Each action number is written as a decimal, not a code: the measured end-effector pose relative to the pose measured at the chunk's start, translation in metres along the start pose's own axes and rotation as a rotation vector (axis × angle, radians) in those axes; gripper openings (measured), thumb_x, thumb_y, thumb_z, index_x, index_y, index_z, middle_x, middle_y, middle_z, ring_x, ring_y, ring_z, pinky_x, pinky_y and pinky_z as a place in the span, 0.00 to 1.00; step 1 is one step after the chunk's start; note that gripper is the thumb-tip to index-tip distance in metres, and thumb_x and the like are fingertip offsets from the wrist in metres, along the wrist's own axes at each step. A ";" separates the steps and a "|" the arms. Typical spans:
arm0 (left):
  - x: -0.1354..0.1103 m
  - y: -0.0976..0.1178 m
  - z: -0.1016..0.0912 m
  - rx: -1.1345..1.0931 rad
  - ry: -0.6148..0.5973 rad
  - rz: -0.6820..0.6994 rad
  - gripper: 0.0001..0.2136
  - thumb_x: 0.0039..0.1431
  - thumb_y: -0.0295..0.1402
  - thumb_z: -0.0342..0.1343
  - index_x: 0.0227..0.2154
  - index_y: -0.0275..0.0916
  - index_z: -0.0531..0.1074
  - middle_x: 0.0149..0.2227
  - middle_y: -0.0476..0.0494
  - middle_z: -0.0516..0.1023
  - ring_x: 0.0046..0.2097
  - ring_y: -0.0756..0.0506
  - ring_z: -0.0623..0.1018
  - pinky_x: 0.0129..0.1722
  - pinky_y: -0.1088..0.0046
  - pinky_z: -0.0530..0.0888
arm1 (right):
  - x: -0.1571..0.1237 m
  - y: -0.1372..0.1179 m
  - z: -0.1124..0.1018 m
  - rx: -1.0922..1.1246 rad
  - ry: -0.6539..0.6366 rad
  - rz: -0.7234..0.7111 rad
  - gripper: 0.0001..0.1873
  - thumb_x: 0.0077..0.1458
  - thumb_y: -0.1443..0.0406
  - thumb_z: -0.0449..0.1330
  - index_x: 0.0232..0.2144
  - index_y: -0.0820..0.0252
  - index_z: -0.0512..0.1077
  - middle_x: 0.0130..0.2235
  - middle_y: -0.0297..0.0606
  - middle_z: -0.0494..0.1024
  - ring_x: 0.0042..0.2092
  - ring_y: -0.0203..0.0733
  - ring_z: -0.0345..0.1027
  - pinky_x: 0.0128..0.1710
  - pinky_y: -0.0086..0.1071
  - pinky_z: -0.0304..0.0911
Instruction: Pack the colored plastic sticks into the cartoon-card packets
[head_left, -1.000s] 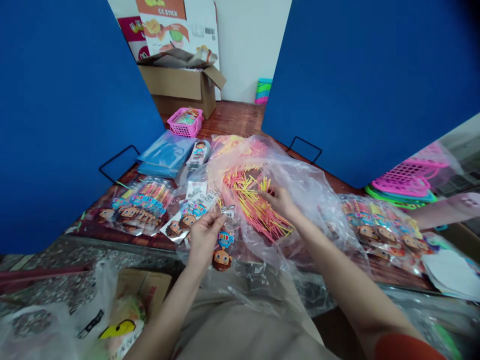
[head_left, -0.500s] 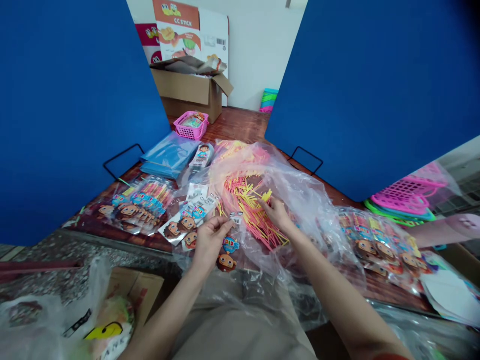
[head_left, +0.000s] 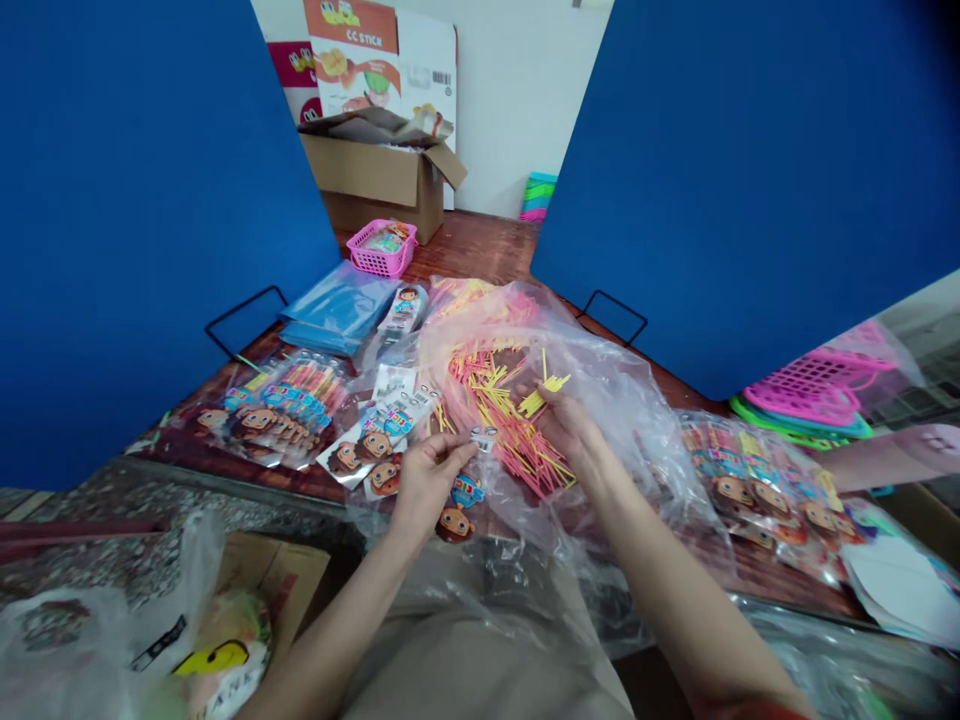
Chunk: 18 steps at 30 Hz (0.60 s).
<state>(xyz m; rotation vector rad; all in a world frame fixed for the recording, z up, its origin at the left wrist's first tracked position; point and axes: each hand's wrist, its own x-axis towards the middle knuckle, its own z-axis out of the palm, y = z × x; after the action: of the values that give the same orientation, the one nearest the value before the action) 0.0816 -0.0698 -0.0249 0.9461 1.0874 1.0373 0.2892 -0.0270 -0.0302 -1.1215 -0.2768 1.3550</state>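
My left hand point(head_left: 436, 478) pinches the top of a small printed plastic pouch point(head_left: 457, 510) with a cartoon face, which hangs below the fingers. My right hand point(head_left: 570, 425) is closed around several short yellow sticks point(head_left: 534, 402), their ends poking out past the fingertips. Beneath it, a heap of thin pink and yellow sticks point(head_left: 517, 440) lies in a large opened clear plastic bag point(head_left: 622, 390). Flat printed pouches point(head_left: 386, 425) overlap just left of my left hand. Filled pouches point(head_left: 289, 400) are stacked farther left.
More filled pouches point(head_left: 750, 480) lie at the right, near stacked pink and green baskets point(head_left: 810, 395). A pink basket point(head_left: 382, 250) and blue plastic sheets point(head_left: 341, 305) sit farther back. Blue panels point(head_left: 150, 200) flank the wooden tabletop point(head_left: 480, 245). An open carton point(head_left: 367, 175) stands behind.
My right hand has lifted slightly and turned, with yellow sticks now sticking up from its fingers. My left hand and the pouch have shifted slightly to the right.
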 end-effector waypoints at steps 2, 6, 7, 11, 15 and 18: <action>-0.001 0.000 0.003 -0.001 -0.005 -0.011 0.12 0.39 0.38 0.68 0.24 0.35 0.76 0.22 0.50 0.75 0.24 0.52 0.70 0.26 0.77 0.66 | -0.003 -0.004 0.004 0.069 0.034 0.068 0.10 0.60 0.72 0.50 0.29 0.57 0.66 0.23 0.34 0.75 0.28 0.40 0.74 0.34 0.37 0.73; -0.002 0.000 0.006 0.028 -0.025 -0.013 0.11 0.39 0.38 0.68 0.23 0.35 0.77 0.22 0.50 0.75 0.24 0.52 0.70 0.26 0.77 0.66 | -0.015 -0.006 0.013 0.124 0.000 0.083 0.11 0.61 0.72 0.49 0.27 0.58 0.65 0.22 0.33 0.73 0.25 0.38 0.72 0.34 0.37 0.73; -0.002 0.000 0.007 0.033 -0.034 -0.022 0.11 0.39 0.38 0.68 0.23 0.35 0.76 0.22 0.50 0.75 0.24 0.53 0.69 0.26 0.78 0.66 | -0.020 -0.006 0.015 0.131 -0.045 0.035 0.10 0.61 0.71 0.51 0.27 0.57 0.66 0.22 0.32 0.72 0.26 0.37 0.71 0.35 0.37 0.73; 0.000 -0.006 0.008 0.017 -0.063 -0.075 0.12 0.39 0.39 0.68 0.24 0.35 0.77 0.21 0.51 0.74 0.22 0.53 0.68 0.23 0.78 0.64 | -0.044 -0.009 0.029 0.142 -0.275 -0.268 0.05 0.58 0.64 0.58 0.29 0.56 0.66 0.27 0.29 0.71 0.30 0.35 0.71 0.40 0.36 0.72; 0.001 -0.012 0.008 0.025 -0.083 -0.070 0.12 0.40 0.40 0.67 0.25 0.36 0.77 0.20 0.52 0.73 0.21 0.53 0.68 0.22 0.78 0.62 | -0.067 -0.010 0.043 0.035 -0.366 -0.376 0.08 0.56 0.59 0.60 0.32 0.54 0.65 0.28 0.29 0.71 0.33 0.36 0.71 0.41 0.36 0.70; 0.002 -0.013 0.009 0.020 -0.085 -0.084 0.13 0.40 0.40 0.68 0.25 0.36 0.77 0.20 0.51 0.73 0.21 0.53 0.68 0.22 0.78 0.62 | -0.075 -0.005 0.046 -0.061 -0.399 -0.381 0.11 0.56 0.56 0.60 0.32 0.55 0.64 0.29 0.29 0.71 0.34 0.37 0.71 0.40 0.35 0.70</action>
<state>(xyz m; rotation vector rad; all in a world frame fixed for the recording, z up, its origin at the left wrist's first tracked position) 0.0931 -0.0723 -0.0356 0.9445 1.0593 0.9110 0.2381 -0.0689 0.0285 -0.7873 -0.7866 1.2210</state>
